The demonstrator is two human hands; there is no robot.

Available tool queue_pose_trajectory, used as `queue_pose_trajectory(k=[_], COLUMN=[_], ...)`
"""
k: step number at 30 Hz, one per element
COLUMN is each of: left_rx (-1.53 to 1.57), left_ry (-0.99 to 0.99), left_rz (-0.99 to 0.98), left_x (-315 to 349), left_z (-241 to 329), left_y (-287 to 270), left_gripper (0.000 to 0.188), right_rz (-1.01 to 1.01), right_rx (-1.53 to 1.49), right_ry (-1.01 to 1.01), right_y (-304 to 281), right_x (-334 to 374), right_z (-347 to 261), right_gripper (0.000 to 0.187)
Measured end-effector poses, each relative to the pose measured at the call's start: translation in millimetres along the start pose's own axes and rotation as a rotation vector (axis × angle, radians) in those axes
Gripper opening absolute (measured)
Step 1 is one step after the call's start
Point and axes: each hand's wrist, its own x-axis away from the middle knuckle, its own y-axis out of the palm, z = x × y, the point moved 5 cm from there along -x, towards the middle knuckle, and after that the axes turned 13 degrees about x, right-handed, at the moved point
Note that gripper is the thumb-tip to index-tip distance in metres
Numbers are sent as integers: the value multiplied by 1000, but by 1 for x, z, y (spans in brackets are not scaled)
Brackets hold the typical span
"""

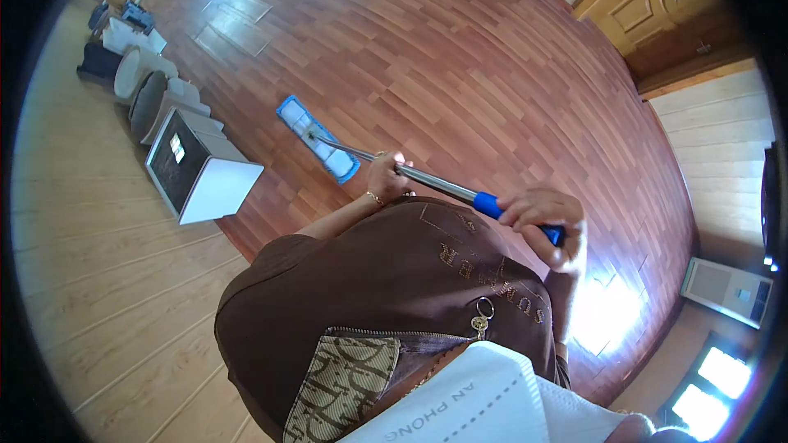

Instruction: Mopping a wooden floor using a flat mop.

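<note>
A flat mop with a blue-edged white head [335, 162] lies on the wooden floor, ahead and a little left of me. Its silver pole [439, 183] slants back toward my right side and ends in a blue grip. My left hand [388, 175] is wrapped round the metal pole partway along, with a bracelet at the wrist. Farther up, my right hand [546, 217] closes over the blue grip near the pole's end. The far side of the right hand's fingers is partly hidden.
Along the left wall stand a white appliance with a dark panel [238, 189], several rounded bins or chairs [148, 102] and a grey device [138, 16]. A wooden door [657, 12] is at the far right. A white floor-standing unit [727, 291] stands by the right wall, near a bright window [712, 385].
</note>
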Motion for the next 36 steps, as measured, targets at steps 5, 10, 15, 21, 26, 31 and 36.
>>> queue_pose_trajectory(k=[5, 10, 15, 21, 26, 31, 36], left_rx=[148, 307, 371, 413, 252, 163, 237], left_ry=[294, 451, 667, 799, 860, 895, 900], left_rz=[-172, -398, -686, -1185, -1487, -1507, -1334], left_x=[-23, -43, -47, -21, 19, 41, 20], left_z=[46, 75, 115, 142, 162, 170, 155], left_y=[40, 94, 146, 216, 265, 284, 280], left_gripper=[31, 33, 33, 22, 18, 16, 9], right_rz=[99, 154, 153, 250, 306, 558, 531], right_rx=[278, 507, 611, 787, 885, 807, 734], right_ry=[-63, -106, -97, 19, 144, 86, 63], right_y=[-18, -18, -13, 3, 22, 27, 23], right_x=[19, 38, 56, 84, 114, 147, 139], right_z=[-43, -72, -90, -114, -127, -119, -107], right_gripper=[10, 21, 30, 25, 26, 23, 24])
